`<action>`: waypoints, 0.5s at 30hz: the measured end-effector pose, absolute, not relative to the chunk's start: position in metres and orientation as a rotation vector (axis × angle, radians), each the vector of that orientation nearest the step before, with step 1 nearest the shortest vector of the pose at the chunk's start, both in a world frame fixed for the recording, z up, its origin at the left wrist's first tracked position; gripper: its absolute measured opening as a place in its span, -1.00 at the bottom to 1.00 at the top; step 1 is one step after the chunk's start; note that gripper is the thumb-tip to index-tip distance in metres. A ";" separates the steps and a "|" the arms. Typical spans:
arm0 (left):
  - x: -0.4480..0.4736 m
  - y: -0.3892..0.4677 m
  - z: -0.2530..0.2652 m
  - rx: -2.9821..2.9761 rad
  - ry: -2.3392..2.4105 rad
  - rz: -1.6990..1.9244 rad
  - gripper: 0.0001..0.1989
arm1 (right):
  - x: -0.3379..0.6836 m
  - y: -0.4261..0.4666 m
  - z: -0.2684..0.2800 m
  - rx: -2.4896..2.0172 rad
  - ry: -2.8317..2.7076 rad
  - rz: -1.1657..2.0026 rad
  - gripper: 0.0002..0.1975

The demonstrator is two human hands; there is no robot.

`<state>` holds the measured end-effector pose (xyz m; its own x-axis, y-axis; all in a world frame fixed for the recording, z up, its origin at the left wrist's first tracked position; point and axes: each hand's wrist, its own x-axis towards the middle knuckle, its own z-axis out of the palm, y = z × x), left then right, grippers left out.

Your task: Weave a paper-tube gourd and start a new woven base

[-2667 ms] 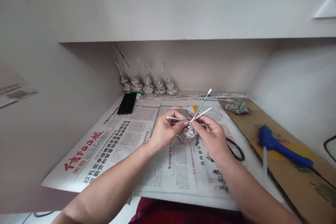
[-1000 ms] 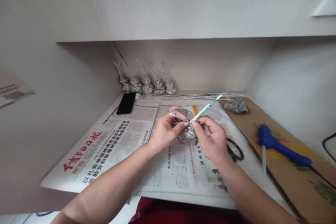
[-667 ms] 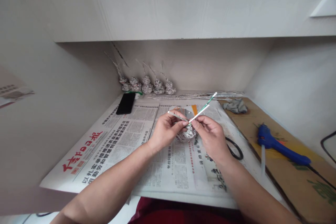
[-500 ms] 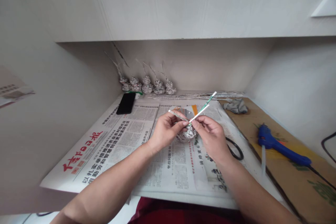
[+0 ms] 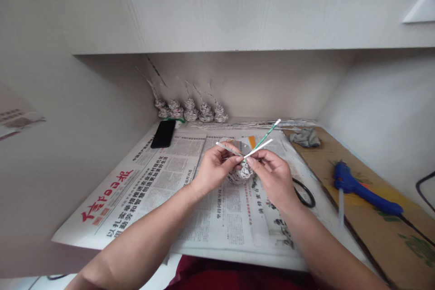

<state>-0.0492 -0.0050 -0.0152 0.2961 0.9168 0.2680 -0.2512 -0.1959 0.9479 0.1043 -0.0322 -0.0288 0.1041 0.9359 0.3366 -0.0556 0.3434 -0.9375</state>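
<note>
1. The left forearm (image 5: 146, 231) slants up from the lower left and the right forearm (image 5: 326, 235) from the lower right, meeting over the newspaper (image 5: 163, 186).
2. Both wrists are angled inward, so the left hand (image 5: 215, 165) and right hand (image 5: 272, 174) face each other, fingertips almost touching.
3. The woven paper ball (image 5: 240, 176) sits between and just below the hands; whether it rests on the newspaper cannot be told.
4. Above it, a green stick (image 5: 266, 135) and a white stick (image 5: 259, 148) point up to the right, and a pale stick (image 5: 223, 146) points left over the left hand's fingers.
5. The left hand is closed, thumb and forefinger pinching the sticks close to where they cross.
6. The right hand is closed too, its thumb pressed at the white stick's lower end; its other fingers curl loosely behind.
</note>
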 end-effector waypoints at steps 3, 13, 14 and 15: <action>-0.049 -0.004 -0.015 1.356 0.684 1.210 -0.77 | 0.103 -0.033 -0.028 -0.942 -1.228 0.915 -0.84; -0.049 -0.006 -0.016 1.372 0.671 1.200 -0.79 | 0.106 -0.031 -0.032 -0.897 -1.227 0.981 -0.89; -0.049 -0.006 -0.016 1.374 0.674 1.195 -0.79 | 0.106 -0.030 -0.033 -0.887 -1.205 1.000 -0.89; -0.049 -0.006 -0.016 1.377 0.676 1.192 -0.79 | 0.106 -0.030 -0.034 -0.877 -1.182 1.019 -0.89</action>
<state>-0.0495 -0.0061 -0.0156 0.3216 0.9080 0.2684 -0.2355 -0.1978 0.9515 0.1059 -0.0295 -0.0337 0.0743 0.9496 0.3047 -0.1617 0.3129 -0.9359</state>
